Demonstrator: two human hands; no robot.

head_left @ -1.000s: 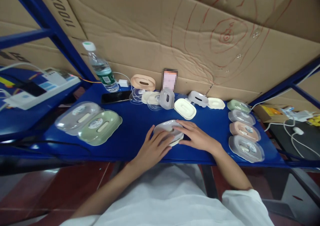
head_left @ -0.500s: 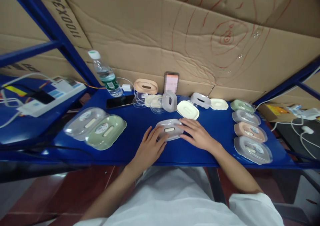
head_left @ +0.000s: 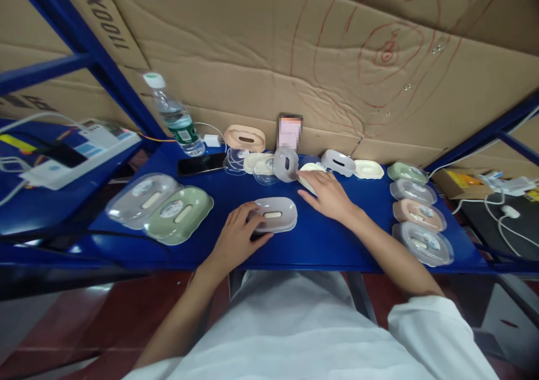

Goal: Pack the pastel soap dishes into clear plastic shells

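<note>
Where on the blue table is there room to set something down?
Between the green box and your left hand, and between your right hand and the peach box. Along the cardboard, bottle, phone and plastic parts crowd together.

That blue table is bearing a bottle, a dark phone and, front and centre, a grey dish.

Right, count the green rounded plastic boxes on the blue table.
2: one green rounded plastic box lies on the left, the second green box at the back right. Others could be hidden where things overlap along the back.
</note>
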